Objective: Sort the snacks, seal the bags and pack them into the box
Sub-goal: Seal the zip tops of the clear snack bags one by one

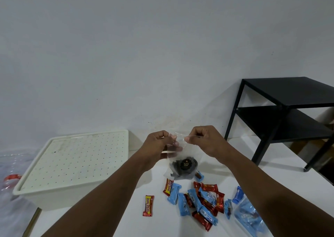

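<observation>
A clear plastic bag [178, 147] hangs above the white table, with dark round snacks [184, 166] bunched at its bottom. My left hand [159, 143] pinches the bag's top left corner, and my right hand [204, 139] pinches the top right edge. Below them lies a loose pile of red and blue wrapped snacks [200, 202]. One red snack bar [148, 205] lies apart to the left. A second clear bag holding blue snacks [249, 217] lies at the lower right, partly under my right forearm.
A cream box with a perforated lid [72, 162] sits at the left of the table [133, 217]. A black two-tier side table [287, 110] stands at the right against the wall. Crumpled clear plastic [10, 173] lies at the far left.
</observation>
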{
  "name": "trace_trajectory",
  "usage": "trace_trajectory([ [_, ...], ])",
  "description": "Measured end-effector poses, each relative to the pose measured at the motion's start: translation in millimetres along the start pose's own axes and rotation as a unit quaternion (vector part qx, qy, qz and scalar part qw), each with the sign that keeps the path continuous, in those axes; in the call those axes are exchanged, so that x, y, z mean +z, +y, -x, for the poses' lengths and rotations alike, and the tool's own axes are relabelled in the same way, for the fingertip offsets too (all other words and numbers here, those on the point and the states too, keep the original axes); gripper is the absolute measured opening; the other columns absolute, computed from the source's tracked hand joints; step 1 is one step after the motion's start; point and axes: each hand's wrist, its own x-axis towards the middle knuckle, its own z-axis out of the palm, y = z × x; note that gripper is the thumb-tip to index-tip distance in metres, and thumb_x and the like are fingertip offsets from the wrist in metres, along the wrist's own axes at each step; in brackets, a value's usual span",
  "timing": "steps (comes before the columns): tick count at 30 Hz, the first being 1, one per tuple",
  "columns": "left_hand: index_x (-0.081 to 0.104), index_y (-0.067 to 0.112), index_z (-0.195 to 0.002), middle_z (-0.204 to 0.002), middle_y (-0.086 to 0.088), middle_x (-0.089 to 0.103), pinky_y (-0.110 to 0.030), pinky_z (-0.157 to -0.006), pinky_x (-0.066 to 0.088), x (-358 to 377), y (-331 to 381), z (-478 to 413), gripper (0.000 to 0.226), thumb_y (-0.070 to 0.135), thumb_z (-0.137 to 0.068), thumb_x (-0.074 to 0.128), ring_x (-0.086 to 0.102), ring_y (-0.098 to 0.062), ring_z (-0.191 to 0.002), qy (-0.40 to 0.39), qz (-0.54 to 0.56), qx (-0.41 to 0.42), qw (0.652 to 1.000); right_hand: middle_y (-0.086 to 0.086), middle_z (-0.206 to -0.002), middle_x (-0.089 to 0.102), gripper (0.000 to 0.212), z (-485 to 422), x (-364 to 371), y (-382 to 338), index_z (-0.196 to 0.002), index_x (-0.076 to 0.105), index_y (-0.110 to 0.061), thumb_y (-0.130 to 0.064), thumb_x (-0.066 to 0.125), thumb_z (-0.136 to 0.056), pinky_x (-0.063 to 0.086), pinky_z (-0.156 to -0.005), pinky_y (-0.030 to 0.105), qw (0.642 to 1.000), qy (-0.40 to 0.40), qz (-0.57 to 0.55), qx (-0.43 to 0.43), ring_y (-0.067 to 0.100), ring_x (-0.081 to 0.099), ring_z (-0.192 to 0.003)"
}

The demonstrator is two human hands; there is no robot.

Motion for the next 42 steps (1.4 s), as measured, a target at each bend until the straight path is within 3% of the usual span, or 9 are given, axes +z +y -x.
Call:
trace_trajectory([
  [6,0.067,0.001,-0.102,-0.082,-0.006,0.073,-0.041,-0.079,0.059,-5.6,7.4,3.5,0.025,0.024,-0.093,0.069,0.075,-0.031,-0.087,-0.008,-0.048,-0.012,0.999,-0.001,-0.067,0.063,0.019,3.6,-0.1,2.7,-0.077,0.073,-0.01,-0.027,0.075,-0.086,0.046,-0.064,0.02,0.999,-0.027,-0.019,0.007,0.006,0.055,-0.064],
  [13,0.07,0.016,-0.082,-0.075,0.002,0.071,-0.036,-0.078,0.056,-1.2,1.4,-0.5,0.012,0.022,-0.092,0.071,0.073,-0.021,-0.08,-0.013,-0.121,0.02,0.992,-0.006,-0.063,0.064,0.018,7.1,-4.0,7.7,-0.081,0.076,-0.009,-0.026,0.076,-0.085,0.041,-0.057,0.012,0.997,-0.052,-0.049,0.038,0.002,0.055,-0.059],
  [18,0.062,0.012,-0.084,-0.076,-0.001,0.068,-0.033,-0.076,0.053,-6.3,-0.3,-3.9,0.014,0.017,-0.095,0.067,0.075,-0.022,-0.083,0.015,-0.095,0.043,0.994,0.003,-0.073,0.072,0.018,10.3,-13.3,19.9,-0.079,0.075,-0.012,-0.029,0.074,-0.087,0.044,-0.063,0.027,0.996,-0.034,-0.056,0.054,0.011,0.061,-0.071],
  [23,0.067,0.019,-0.075,-0.072,0.0,0.069,-0.032,-0.067,0.056,-4.9,3.8,1.3,0.021,0.026,-0.095,0.067,0.074,-0.031,-0.088,-0.067,-0.127,-0.04,0.989,0.001,-0.068,0.067,0.02,14.3,-15.1,19.2,-0.071,0.071,-0.013,-0.024,0.072,-0.089,0.043,-0.058,0.015,0.998,-0.045,-0.016,0.029,0.001,0.054,-0.059],
  [26,0.072,0.013,-0.086,-0.074,-0.003,0.072,-0.033,-0.067,0.059,-3.8,1.9,-0.7,0.015,0.027,-0.092,0.071,0.075,-0.032,-0.087,-0.07,-0.173,-0.028,0.982,-0.001,-0.065,0.067,0.017,13.0,-13.7,16.8,-0.073,0.074,-0.009,-0.021,0.076,-0.085,0.042,-0.055,0.009,0.998,-0.058,-0.021,0.034,-0.001,0.056,-0.057],
  [31,0.067,0.01,-0.08,-0.078,-0.008,0.073,-0.038,-0.074,0.059,2.6,-2.9,-6.6,0.015,0.016,-0.093,0.069,0.076,-0.033,-0.09,-0.027,-0.149,0.024,0.988,0.007,-0.073,0.07,0.014,13.3,-9.1,27.1,-0.087,0.073,-0.009,-0.023,0.075,-0.086,0.043,-0.062,0.028,0.986,-0.006,-0.148,0.083,0.017,0.061,-0.073],
  [33,0.067,0.009,-0.081,-0.086,-0.017,0.074,-0.038,-0.072,0.061,3.8,-5.8,-5.6,0.015,0.018,-0.092,0.07,0.076,-0.032,-0.09,-0.034,-0.149,0.021,0.988,0.006,-0.074,0.069,0.012,16.0,-9.0,33.4,-0.084,0.071,-0.009,-0.021,0.073,-0.087,0.041,-0.062,0.029,0.979,0.011,-0.182,0.095,0.019,0.058,-0.076],
  [37,0.072,0.011,-0.082,-0.094,-0.021,0.073,-0.038,-0.066,0.06,4.7,-11.9,-2.2,0.02,0.029,-0.09,0.073,0.075,-0.036,-0.091,-0.082,-0.169,-0.034,0.982,0.003,-0.072,0.067,0.009,18.8,-9.6,34.9,-0.078,0.072,-0.013,-0.015,0.074,-0.086,0.037,-0.056,0.023,0.983,0.009,-0.154,0.095,0.013,0.051,-0.069],
  [42,0.057,0.007,-0.077,-0.081,-0.01,0.07,-0.035,-0.065,0.059,9.7,-12.6,-8.2,0.026,0.023,-0.094,0.068,0.077,-0.028,-0.084,-0.08,-0.218,0.006,0.973,-0.007,-0.065,0.067,0.007,17.3,-11.7,28.6,-0.08,0.073,-0.009,-0.01,0.074,-0.086,0.043,-0.053,0.008,0.994,-0.012,-0.091,0.062,-0.006,0.056,-0.054],
])
